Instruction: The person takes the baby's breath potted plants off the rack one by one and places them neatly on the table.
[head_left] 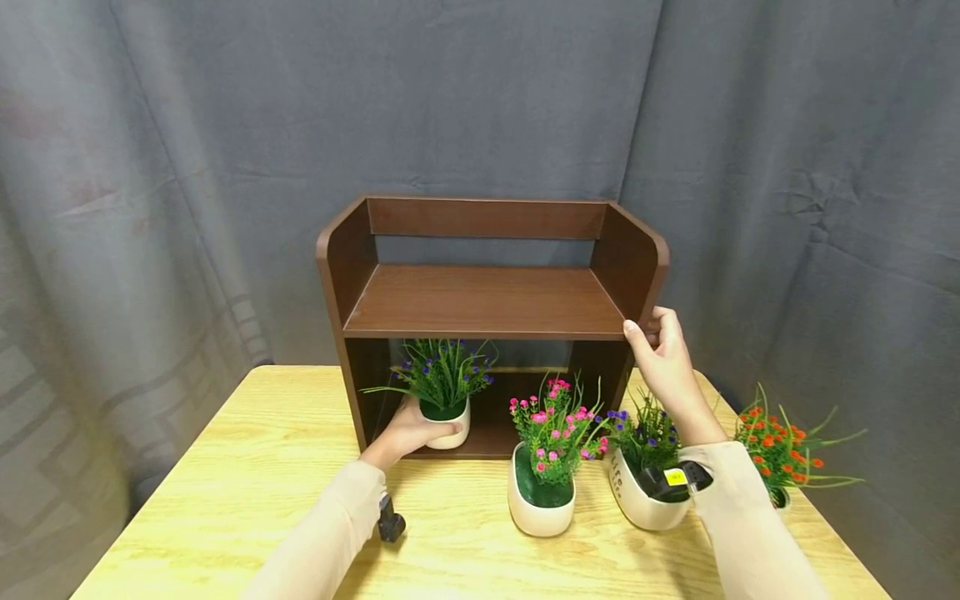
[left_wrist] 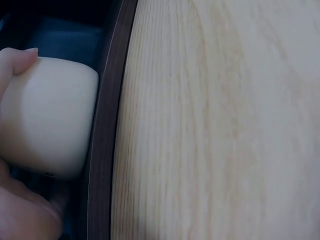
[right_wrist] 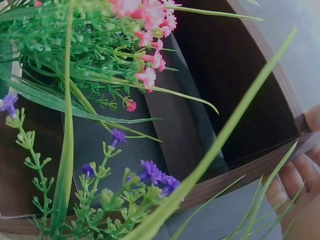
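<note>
A dark brown two-tier wooden shelf (head_left: 483,300) stands on the table. In its lower compartment, toward the left, my left hand (head_left: 408,429) grips the white pot (head_left: 454,427) of an artificial plant with blue-purple flowers (head_left: 442,375). The left wrist view shows thumb and fingers on either side of this pot (left_wrist: 55,117), just behind the shelf's front edge (left_wrist: 106,120). My right hand (head_left: 671,371) grips the shelf's right side panel, its thumb at the front edge and the other fingers on the outer face. In the right wrist view, those fingers (right_wrist: 292,182) curl against the panel.
A potted plant with pink flowers (head_left: 542,508) stands before the shelf. To its right are a white pot with purple flowers (head_left: 637,496), partly under my right wrist, and an orange-flowered plant (head_left: 780,446). A grey curtain (head_left: 510,100) hangs behind the table (head_left: 217,492).
</note>
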